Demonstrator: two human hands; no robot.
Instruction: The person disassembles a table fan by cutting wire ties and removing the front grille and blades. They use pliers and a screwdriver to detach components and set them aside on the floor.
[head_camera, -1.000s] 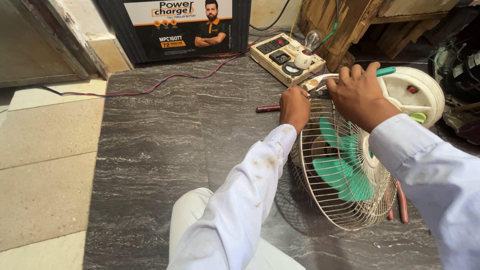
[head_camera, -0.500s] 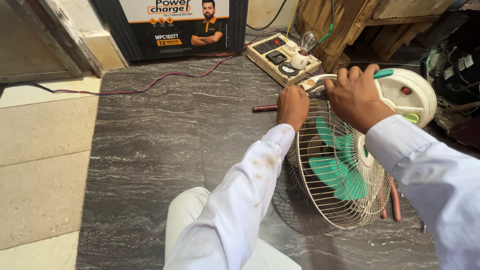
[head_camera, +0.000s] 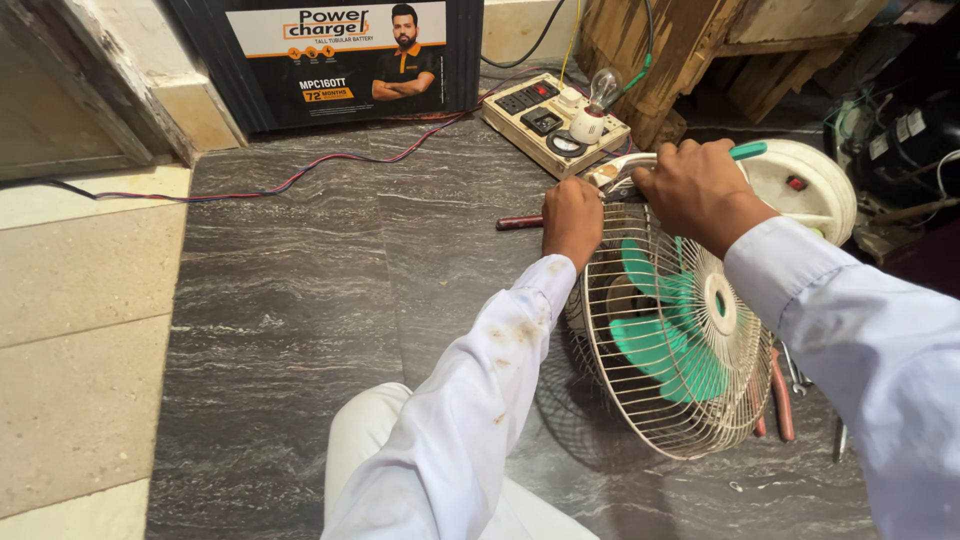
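Dark veined stone floor (head_camera: 290, 300) carries a small fan (head_camera: 680, 330) with green blades, lying in front of my knees. My left hand (head_camera: 572, 222) is clenched on the top rim of its wire cage; my right hand (head_camera: 700, 190) grips the fan's neck beside the white base (head_camera: 810, 185). Red-handled pliers (head_camera: 782, 395) lie just behind.

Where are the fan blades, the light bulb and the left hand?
fan blades (head_camera: 660, 345): head view, on a green blade behind the wire guard.
light bulb (head_camera: 604, 88): head view, on the glass.
left hand (head_camera: 572, 220): head view, on the back of the hand.
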